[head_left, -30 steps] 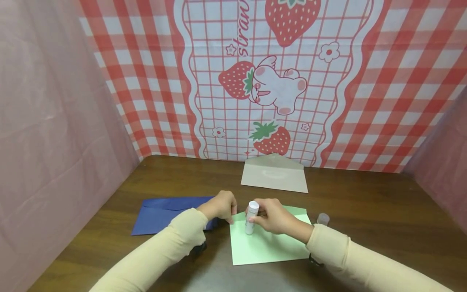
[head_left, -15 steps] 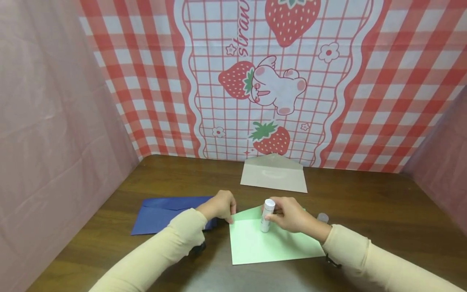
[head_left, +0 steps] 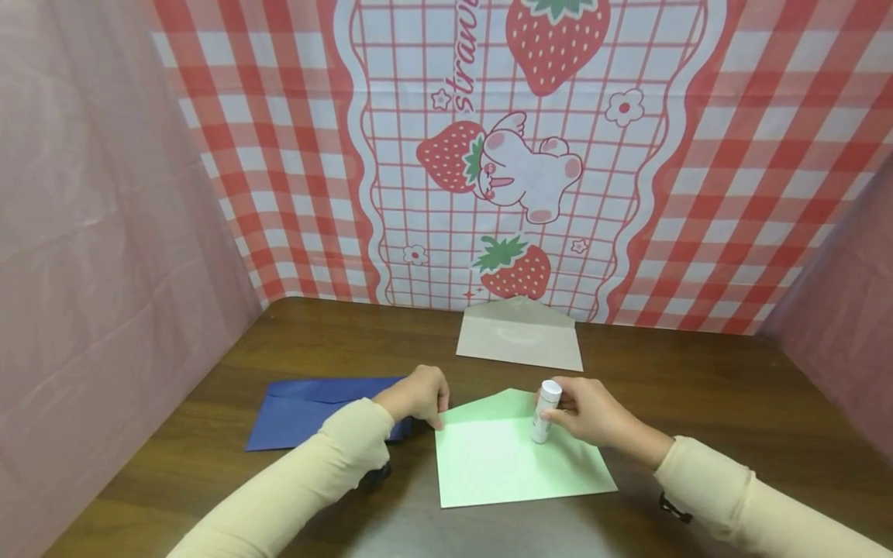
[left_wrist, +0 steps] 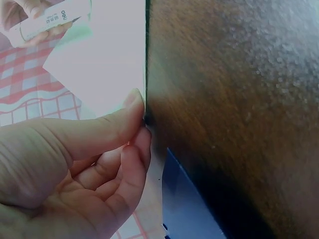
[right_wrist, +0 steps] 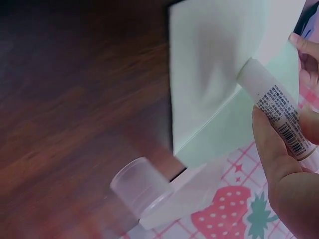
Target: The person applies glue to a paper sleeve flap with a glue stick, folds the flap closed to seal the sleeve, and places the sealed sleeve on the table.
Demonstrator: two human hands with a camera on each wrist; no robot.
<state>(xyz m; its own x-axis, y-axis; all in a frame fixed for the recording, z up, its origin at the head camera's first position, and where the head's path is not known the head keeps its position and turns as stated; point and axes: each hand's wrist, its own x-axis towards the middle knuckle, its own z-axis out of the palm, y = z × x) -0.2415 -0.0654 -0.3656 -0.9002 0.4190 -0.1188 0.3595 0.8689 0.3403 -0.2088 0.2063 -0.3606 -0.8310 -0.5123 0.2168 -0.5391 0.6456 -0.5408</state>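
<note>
A light green envelope [head_left: 488,465] lies on the table with its pointed flap spread open toward the back. At its left corner, my left hand [head_left: 421,395] pinches the edge between thumb and fingers, as the left wrist view also shows. My right hand [head_left: 593,411] grips a white glue stick [head_left: 546,415] that stands slightly tilted, its lower end against the envelope near the flap's fold. Printed text and a barcode show on the glue stick [right_wrist: 279,109] in the right wrist view. A clear cap [right_wrist: 142,186] stands on the table beyond the envelope; my right hand hides it in the head view.
A dark blue envelope [head_left: 300,418] lies at the left, partly under my left forearm. Farther back, a grey-beige envelope [head_left: 519,341] with its flap open lies by the checked strawberry cloth [head_left: 698,232]. Pink curtains [head_left: 118,256] close off both sides of the wooden table [head_left: 698,387].
My right hand has slid the glue stick to the right along the green envelope's fold. The left hand keeps its pinch on the left corner. The view has shifted very slightly.
</note>
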